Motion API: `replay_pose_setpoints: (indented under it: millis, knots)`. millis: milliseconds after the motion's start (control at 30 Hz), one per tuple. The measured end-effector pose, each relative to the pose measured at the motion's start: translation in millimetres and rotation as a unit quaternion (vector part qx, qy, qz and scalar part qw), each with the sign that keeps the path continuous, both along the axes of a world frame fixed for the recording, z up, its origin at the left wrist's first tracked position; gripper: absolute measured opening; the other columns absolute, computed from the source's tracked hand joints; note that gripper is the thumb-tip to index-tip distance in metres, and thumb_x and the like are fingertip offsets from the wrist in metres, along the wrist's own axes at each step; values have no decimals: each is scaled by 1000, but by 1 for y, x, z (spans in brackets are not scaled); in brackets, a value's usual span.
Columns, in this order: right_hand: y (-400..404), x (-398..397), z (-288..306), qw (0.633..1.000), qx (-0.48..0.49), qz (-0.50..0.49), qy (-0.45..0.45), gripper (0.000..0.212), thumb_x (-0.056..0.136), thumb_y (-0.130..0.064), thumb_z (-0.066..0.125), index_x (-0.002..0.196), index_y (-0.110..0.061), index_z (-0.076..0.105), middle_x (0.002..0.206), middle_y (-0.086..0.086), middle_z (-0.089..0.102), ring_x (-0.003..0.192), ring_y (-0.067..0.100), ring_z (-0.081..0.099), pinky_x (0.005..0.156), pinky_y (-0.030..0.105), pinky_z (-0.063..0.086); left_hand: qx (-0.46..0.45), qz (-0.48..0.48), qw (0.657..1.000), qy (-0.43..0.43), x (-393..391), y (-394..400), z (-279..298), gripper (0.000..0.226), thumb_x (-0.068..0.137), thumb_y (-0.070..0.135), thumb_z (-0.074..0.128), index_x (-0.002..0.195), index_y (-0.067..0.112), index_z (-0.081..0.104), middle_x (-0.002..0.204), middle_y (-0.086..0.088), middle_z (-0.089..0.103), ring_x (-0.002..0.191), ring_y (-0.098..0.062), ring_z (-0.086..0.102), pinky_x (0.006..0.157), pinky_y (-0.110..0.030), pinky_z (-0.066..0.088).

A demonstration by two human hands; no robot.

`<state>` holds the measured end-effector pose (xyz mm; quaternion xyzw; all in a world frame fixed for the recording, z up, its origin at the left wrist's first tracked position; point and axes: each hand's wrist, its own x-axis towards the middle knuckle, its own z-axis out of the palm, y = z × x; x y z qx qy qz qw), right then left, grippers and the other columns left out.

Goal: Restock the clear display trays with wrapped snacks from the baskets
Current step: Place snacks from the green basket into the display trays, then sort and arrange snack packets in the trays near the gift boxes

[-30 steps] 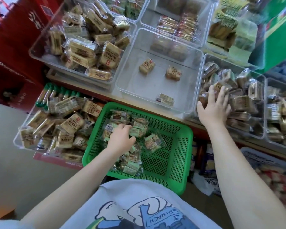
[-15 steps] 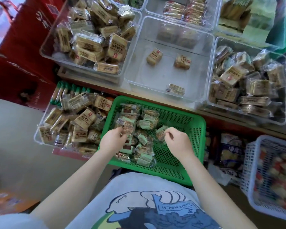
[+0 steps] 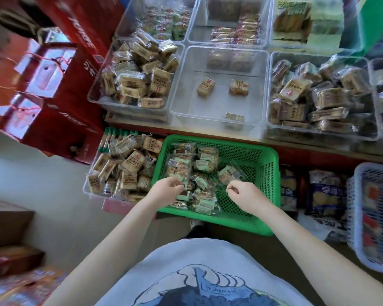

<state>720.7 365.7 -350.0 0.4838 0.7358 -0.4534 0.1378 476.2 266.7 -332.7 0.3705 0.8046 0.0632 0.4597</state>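
Observation:
A green mesh basket (image 3: pixel 273 186) in front of me holds several green-labelled wrapped snacks (image 3: pixel 205 164), piled toward its left side. My left hand (image 3: pixel 165 191) is over the basket's left part, fingers curled and pinching the wrapper of one snack. My right hand (image 3: pixel 244 194) hovers over the middle, fingers curled, pinching the clear wrapper edge of a snack (image 3: pixel 227 174). Behind the basket a clear display tray (image 3: pixel 219 107) holds only three tan wrapped snacks.
Full clear trays of tan snacks stand to the left (image 3: pixel 137 80) and right (image 3: pixel 318 96) of the sparse one, with more trays behind. Another full tray (image 3: pixel 124 166) sits left of the basket. A white basket (image 3: pixel 363 217) is at right, red cartons (image 3: pixel 60 102) at left.
My right hand left the tray on the right and came down into the green basket. My left hand stayed among the basket's snacks. The view tilted downward.

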Motion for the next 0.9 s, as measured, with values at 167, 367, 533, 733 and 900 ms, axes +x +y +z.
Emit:
replay_pose_setpoints:
  millis: [167, 367, 533, 733, 900]
  knots:
    - [-13, -15, 25, 997, 10, 70, -12, 24, 105, -29, 41, 106, -21, 63, 89, -1, 66, 65, 20, 57, 59, 34, 45, 31, 24, 999, 9, -22, -15, 18, 24, 100, 33, 53, 117, 24, 67, 107, 3, 70, 91, -14, 66, 73, -30, 53]
    - [-20, -84, 37, 993, 40, 112, -14, 22, 103, -32, 42, 100, -26, 63, 93, -5, 68, 80, 19, 65, 73, 37, 53, 78, 63, 994, 34, -87, -30, 12, 25, 100, 29, 52, 119, 22, 65, 111, 3, 68, 91, -11, 64, 77, -28, 51]
    - [-17, -194, 36, 993, 58, 100, -6, 24, 103, -28, 44, 117, -22, 62, 111, 1, 67, 94, 24, 65, 83, 39, 56, 72, 41, 995, 62, -177, -33, 0, 22, 99, 25, 50, 118, 23, 62, 110, 3, 65, 78, -7, 59, 68, -29, 53]
    - [-42, -335, 15, 1000, 3, 9, -27, 46, 101, -24, 43, 147, -31, 41, 111, 2, 63, 61, 16, 54, 56, 29, 44, 57, 17, 996, 72, -275, -42, -29, 34, 97, 30, 50, 127, 20, 62, 125, -5, 56, 95, -19, 63, 78, -34, 56]
    - [-68, -379, -14, 989, -99, -29, -106, 61, 102, -35, 45, 157, -43, 18, 121, 20, 55, 53, 18, 48, 45, 26, 35, 59, -48, 992, 99, -312, -52, -41, 55, 89, 26, 55, 143, 31, 48, 134, -11, 45, 129, -33, 38, 106, -43, 41]
